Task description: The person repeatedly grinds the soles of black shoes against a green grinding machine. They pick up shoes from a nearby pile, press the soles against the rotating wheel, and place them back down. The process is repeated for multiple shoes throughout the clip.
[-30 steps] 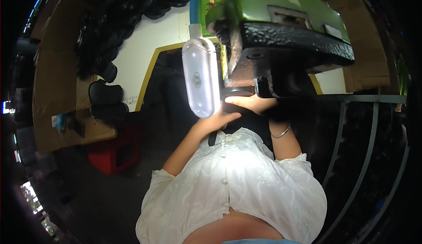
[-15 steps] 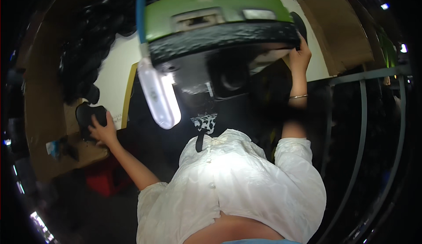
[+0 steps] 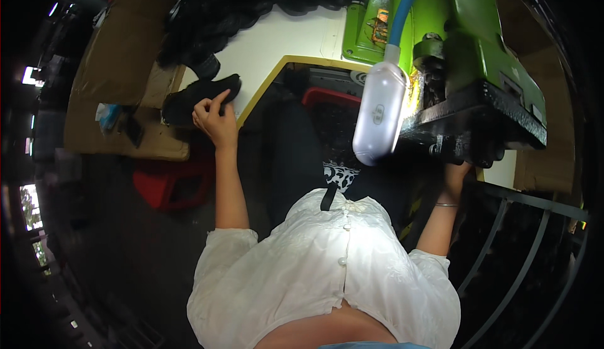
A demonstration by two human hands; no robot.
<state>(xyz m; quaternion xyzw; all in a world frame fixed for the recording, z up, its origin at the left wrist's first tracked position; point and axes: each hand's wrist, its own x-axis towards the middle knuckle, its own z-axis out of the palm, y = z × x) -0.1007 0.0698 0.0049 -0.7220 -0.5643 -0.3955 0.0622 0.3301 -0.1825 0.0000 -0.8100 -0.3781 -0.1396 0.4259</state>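
At the left side of the white worktop (image 3: 270,38), my left hand (image 3: 216,121) is closed on the lower edge of a black, flat, curved piece (image 3: 192,97), which looks like an insole or shoe part. Its fingers are bent, and one points up along the piece. My right hand (image 3: 457,171) is beneath the head of a green sewing-type machine (image 3: 497,53) at the right; the dark machine parts hide its fingers and anything in them. A heap of similar black pieces (image 3: 251,0) lies along the back of the worktop.
A lit white lamp (image 3: 377,113) hangs on a blue arm beside the machine. Cardboard walls (image 3: 129,41) border the worktop. A red stool (image 3: 167,182) stands below at left, a red container (image 3: 330,97) under the table, and a metal railing (image 3: 528,248) at right.
The view has swung, so the machine and lamp sit farther right. My left hand has gone from spread fingers over the black piece to bent fingers at its edge. My right hand has slipped behind the machine head.
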